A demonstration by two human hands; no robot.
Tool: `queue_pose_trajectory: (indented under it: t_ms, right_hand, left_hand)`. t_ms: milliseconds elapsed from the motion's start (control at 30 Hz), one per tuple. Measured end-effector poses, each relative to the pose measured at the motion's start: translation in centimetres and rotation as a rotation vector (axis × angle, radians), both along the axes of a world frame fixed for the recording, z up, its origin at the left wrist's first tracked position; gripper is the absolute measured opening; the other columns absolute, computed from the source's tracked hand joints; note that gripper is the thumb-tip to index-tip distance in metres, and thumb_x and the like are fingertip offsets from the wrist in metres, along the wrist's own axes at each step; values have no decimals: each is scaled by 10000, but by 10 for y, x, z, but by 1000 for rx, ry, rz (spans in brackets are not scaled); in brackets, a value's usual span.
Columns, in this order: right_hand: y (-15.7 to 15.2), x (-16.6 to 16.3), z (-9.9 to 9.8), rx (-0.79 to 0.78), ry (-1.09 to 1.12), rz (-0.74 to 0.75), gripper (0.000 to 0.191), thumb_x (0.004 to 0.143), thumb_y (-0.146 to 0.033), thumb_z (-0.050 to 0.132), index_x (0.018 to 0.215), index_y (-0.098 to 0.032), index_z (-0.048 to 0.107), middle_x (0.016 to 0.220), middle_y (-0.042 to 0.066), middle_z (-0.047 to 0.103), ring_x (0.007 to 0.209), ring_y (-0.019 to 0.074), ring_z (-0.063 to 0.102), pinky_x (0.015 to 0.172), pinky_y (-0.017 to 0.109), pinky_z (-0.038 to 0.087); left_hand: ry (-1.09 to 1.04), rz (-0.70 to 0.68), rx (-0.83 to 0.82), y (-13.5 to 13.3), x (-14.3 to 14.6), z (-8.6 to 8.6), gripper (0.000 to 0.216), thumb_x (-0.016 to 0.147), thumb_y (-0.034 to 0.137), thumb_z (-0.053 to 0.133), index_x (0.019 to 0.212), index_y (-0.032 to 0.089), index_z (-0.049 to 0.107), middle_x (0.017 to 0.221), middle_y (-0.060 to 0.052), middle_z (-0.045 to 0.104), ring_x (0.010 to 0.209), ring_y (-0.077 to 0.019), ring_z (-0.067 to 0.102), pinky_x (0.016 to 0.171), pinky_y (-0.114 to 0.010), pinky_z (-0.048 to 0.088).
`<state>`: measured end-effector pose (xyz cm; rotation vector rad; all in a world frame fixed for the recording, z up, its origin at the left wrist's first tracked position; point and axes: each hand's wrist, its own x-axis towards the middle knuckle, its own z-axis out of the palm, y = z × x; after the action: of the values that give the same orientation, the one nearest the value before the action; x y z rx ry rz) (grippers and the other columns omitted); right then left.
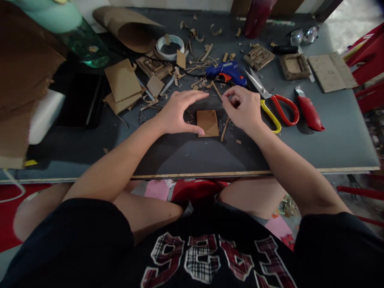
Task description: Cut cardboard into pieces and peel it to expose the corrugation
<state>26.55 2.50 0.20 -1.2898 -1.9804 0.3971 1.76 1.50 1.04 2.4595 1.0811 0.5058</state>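
A small square of cardboard [208, 123] lies flat on the dark table in front of me. My left hand [180, 112] arches beside it with thumb and fingers spread apart; the thumb tip is at the square's lower left edge, and nothing is in the grasp. To the right of the square, my right hand [242, 105] pinches a thin cardboard strip [217, 90] between thumb and fingertips, its free end pointing up and left. Below that hand another cardboard strip [225, 130] rests on the table. A blue glue gun [225, 71] lies just beyond both hands.
Right of my right hand are scissors [271, 98] and a red utility knife [310, 110]. Cardboard pieces [123, 82] are stacked at left, near a green bottle [81, 36]. A tape roll [170, 47], cardboard scraps and small ridged cardboard pieces [259, 57] lie farther back.
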Motion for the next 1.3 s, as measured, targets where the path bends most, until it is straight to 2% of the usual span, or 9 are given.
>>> queue_pose_trajectory:
  t_ms: [100, 233, 400, 667, 733, 867, 967, 1133, 1300]
  right_hand:
    - [0, 0, 4, -28, -43, 169, 238, 822, -434, 673, 970, -252, 709, 707, 9, 652, 677, 197, 617, 724, 374, 516]
    - [-3, -2, 3, -12, -140, 378, 449, 782, -485, 682, 1164, -257, 731, 1089, 93, 701, 991, 285, 658, 887, 458, 526]
    - [-6, -6, -7, 41, -216, 362, 608, 739, -519, 710, 1273, -228, 705, 1269, 144, 634, 1182, 359, 598, 1019, 555, 463]
    - [-4, -7, -7, 10, -221, 351, 580, 759, -478, 700, 1277, -218, 662, 1224, 147, 656, 1159, 350, 613, 1010, 539, 485]
    - [-5, -7, -8, 8, -235, 346, 523, 752, -483, 700, 1198, -208, 697, 1188, 145, 658, 1121, 340, 623, 994, 528, 500]
    - [-7, -5, -9, 19, -278, 337, 641, 751, -507, 696, 1306, -189, 653, 1348, 178, 603, 1250, 367, 573, 1063, 554, 458]
    - [-10, -4, -6, 17, -314, 379, 823, 757, -501, 690, 1489, -182, 493, 1451, 178, 571, 1351, 391, 502, 1100, 592, 410]
    - [-10, -3, 2, 42, -245, 390, 907, 778, -512, 680, 1573, -226, 351, 1313, 147, 657, 1240, 374, 580, 1076, 605, 428]
    - [-5, -2, -2, 77, -153, 349, 975, 804, -528, 662, 1625, -253, 214, 1284, 141, 657, 1202, 364, 607, 1072, 633, 437]
  left_hand:
    - [15, 2, 22, -1, 3, -5, 1054, 612, 703, 859, 1498, 246, 519, 1477, -160, 572, 1357, -438, 502, 1146, -580, 342]
    - [31, 11, 25, -4, 8, -10, 964, 623, 669, 858, 1407, 168, 605, 1331, -178, 666, 1296, -442, 555, 1116, -607, 371]
    - [52, -17, 56, -3, 5, -7, 759, 756, 594, 779, 1377, 180, 643, 1461, -179, 592, 1446, -436, 432, 1168, -631, 325]
    - [76, 7, 132, -8, 11, -2, 725, 798, 546, 702, 1420, 191, 588, 1533, -152, 530, 1431, -417, 460, 1189, -597, 312]
    - [69, 100, 168, -8, 5, 14, 598, 861, 555, 628, 1356, 219, 630, 1435, -108, 627, 1351, -373, 546, 1158, -567, 367]
    - [178, 553, 127, 4, -35, 43, 464, 919, 608, 533, 1062, 219, 742, 937, -77, 769, 918, -303, 696, 874, -518, 523]
    - [374, 531, 68, 21, -74, 41, 369, 658, 622, 776, 689, 257, 736, 630, -28, 667, 720, -277, 654, 741, -477, 507]
    - [442, 548, 22, 30, -92, 27, 214, 618, 419, 752, 752, 253, 738, 716, -50, 727, 654, -263, 637, 643, -436, 497]
    - [541, 643, -41, 16, -70, 39, 273, 675, 281, 650, 918, 229, 764, 839, -85, 741, 846, -342, 684, 723, -506, 544]
